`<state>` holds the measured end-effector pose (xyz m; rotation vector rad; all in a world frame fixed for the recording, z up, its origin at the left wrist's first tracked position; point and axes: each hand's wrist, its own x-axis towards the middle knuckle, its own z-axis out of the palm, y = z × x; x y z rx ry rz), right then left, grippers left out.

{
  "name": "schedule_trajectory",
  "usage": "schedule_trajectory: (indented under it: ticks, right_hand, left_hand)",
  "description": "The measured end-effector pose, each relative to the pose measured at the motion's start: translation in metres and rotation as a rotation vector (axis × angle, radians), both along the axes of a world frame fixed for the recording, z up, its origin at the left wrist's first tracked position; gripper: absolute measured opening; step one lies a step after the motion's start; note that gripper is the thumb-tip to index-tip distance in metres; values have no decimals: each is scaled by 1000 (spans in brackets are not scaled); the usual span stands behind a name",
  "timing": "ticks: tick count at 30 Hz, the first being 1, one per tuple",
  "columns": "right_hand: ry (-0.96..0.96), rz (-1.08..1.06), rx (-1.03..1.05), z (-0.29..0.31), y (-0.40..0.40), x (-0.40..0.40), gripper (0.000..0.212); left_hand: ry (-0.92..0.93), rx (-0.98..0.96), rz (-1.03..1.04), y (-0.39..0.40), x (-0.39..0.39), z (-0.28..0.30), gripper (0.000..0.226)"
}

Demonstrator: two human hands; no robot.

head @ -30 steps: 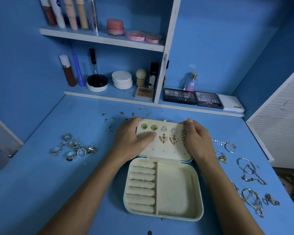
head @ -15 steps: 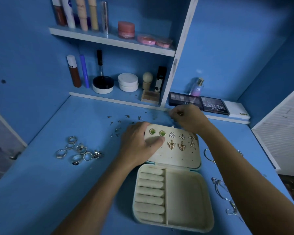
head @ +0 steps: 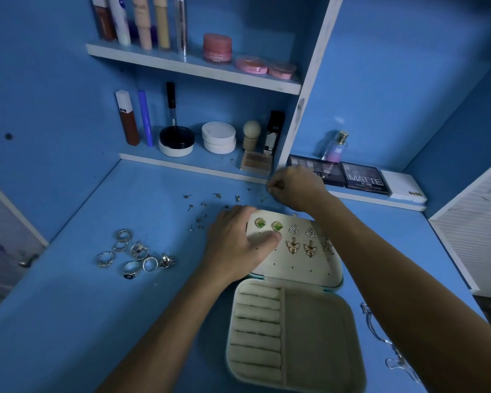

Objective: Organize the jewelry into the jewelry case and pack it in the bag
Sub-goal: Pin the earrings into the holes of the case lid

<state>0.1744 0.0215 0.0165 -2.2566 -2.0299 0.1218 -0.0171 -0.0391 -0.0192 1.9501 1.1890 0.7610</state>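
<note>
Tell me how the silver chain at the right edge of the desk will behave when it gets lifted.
The silver chain lies in loose, thin curves, so it will likely hang limp and swing. Its fine links look light, and may snag or tangle. It probably drags rather than rolls when pushed.

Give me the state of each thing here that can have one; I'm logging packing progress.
jewelry case: open, lid laid flat.
lid panel: earrings pinned along top rows.
ring rolls: no rings in them.
rings: loose on the desk.
left hand: resting on the lid.
right hand: fingers pinched by scattered earring pieces; contents unclear.
</note>
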Motion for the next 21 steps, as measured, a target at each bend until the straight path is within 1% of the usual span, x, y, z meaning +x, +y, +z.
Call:
schedule_trajectory:
  ticks: [5,7,12,15,17,21]
  right_hand:
    - [-16,-11,4,0,-2,-1,20]
    - [38,-9,12,0,-5,1,17]
    - [338,-42,46,9,-21,13,12]
    - [563,-141,48,19,-41,22,14]
    - [698,-229,90,21,-56,32,12]
    - [763,-343,204,20,-82,49,8]
  left_hand:
    - [-1,-1,-1,-2,-1,1,51]
    - [0,-11,-7,-3,-3,2,53]
    - [-18,-2,-12,-5,-5,4,54]
    - [-16,-7,-17,-5,-6,5,55]
    - [-11,-3,-23,-6,-6,6,54]
    - [-26,25,-10,-9,-9,12,54]
